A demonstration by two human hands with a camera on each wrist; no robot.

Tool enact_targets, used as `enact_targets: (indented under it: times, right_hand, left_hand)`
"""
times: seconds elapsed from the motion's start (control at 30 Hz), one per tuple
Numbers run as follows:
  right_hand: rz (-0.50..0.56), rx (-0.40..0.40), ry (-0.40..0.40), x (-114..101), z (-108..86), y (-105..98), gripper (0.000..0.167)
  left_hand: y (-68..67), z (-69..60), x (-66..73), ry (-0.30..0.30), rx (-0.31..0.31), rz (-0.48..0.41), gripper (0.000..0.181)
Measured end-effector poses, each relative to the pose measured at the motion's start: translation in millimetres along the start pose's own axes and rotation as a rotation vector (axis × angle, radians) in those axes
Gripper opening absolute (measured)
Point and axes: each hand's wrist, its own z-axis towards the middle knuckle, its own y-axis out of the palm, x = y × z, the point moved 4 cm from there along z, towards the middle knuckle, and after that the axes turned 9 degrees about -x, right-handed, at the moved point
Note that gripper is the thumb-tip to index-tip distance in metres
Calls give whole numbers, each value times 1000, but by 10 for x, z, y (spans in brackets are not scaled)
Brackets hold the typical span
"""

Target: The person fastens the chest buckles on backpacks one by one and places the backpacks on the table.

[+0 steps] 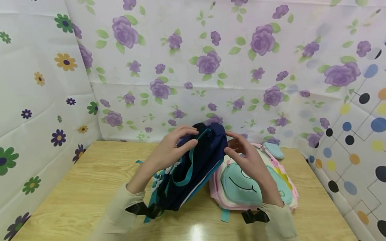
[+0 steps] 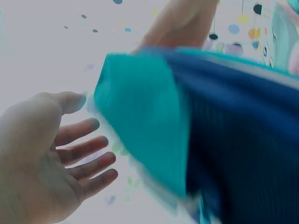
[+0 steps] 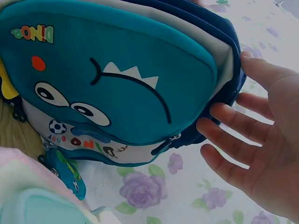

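Holding nothing w/ left hand (image 1: 169, 149), spread just beside blue bag (image 1: 211, 157); not gripping w/ right hand (image 1: 248, 159) either, loose-fingered at bag's right edge; tilted btwn both, over table (image 1: 105, 187); nr pink bag (image 1: 245, 194), at right; floral cloth (image 1: 187, 67) far

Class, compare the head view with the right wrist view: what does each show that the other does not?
Only the head view shows the beige sleeves and dotted cloth. Only the right wrist view shows the dinosaur face and DiNOe lettering. Both show the right hand, navy backpack, part of the pink-edged backpack and purple-rose cloth.
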Motion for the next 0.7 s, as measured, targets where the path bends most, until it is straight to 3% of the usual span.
enact_targets:
  times: [0.13, 0.33, 0.7]
  right_hand:
    - [10, -17, 12, 30, -43, -19, 51]
    - [-13, -55, 5, 55, -93, -13, 54]
    - [-37, -126, 53, 168, -246, -8, 59]
  left_hand:
    - [-124, -227, -249, -47, 10, 9, 35]
    - [-278, -634, -563, -173, 16, 26, 38]
    - [-300, -1192, -980, -259, -6, 80, 37]
